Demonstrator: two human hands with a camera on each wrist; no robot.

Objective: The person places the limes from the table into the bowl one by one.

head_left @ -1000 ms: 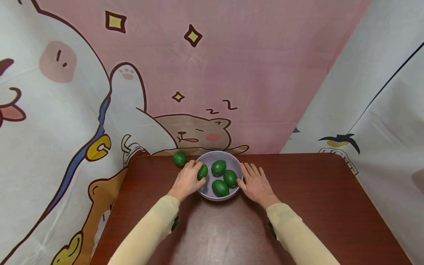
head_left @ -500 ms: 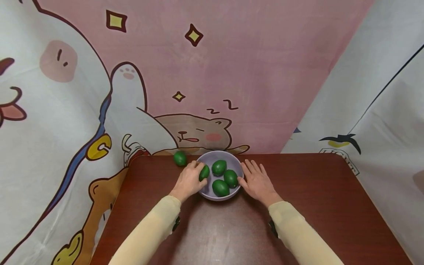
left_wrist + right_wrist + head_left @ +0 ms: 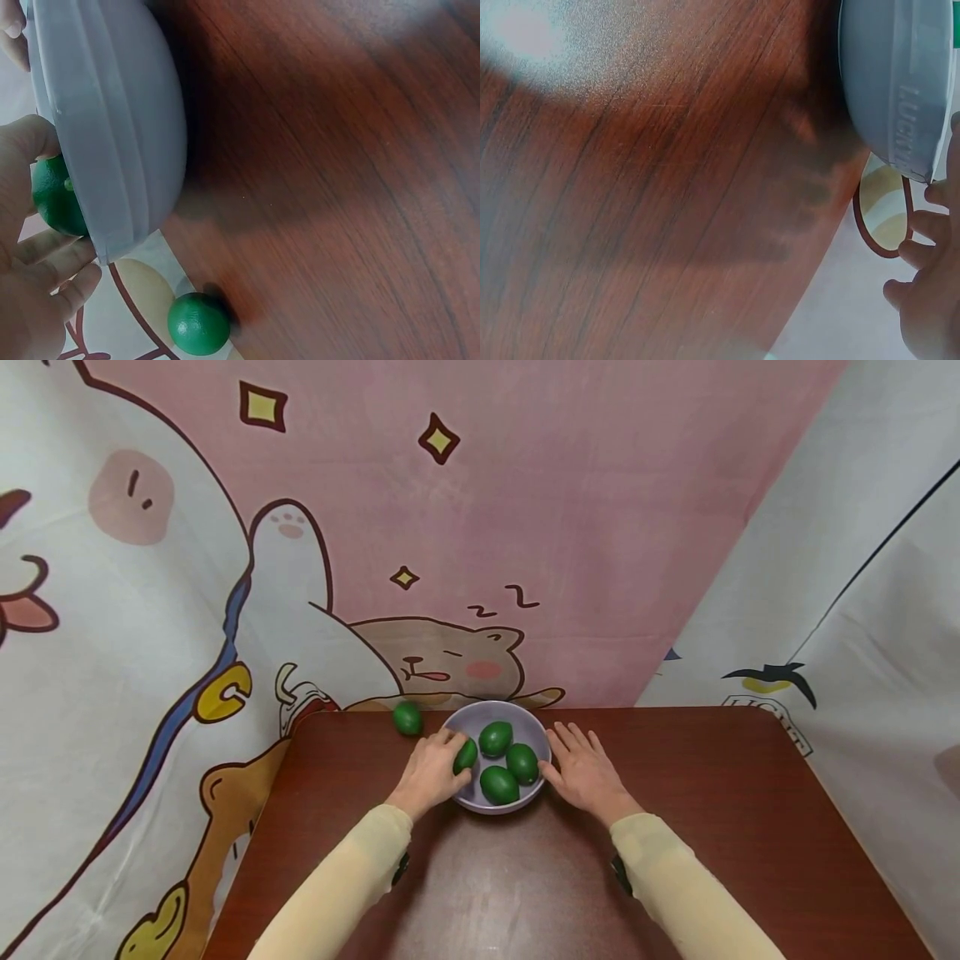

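In the head view, a pale purple bowl stands near the table's far edge with several green limes inside, one of them a lime at the front. My left hand reaches over the bowl's left rim and holds a lime between thumb and fingers; the left wrist view shows this held lime just inside the rim. Against the right rim rests my right hand, palm down, its fingers fairly straight. Outside the bowl, to the left, another lime lies on the table.
The dark red-brown wooden table reaches its far edge right behind the bowl. A printed cartoon cloth hangs behind the table and along both sides.
My left hand has shifted slightly right and down with the lime, further inside the bowl's rim. The right hand has barely moved, and the other limes lie as before.
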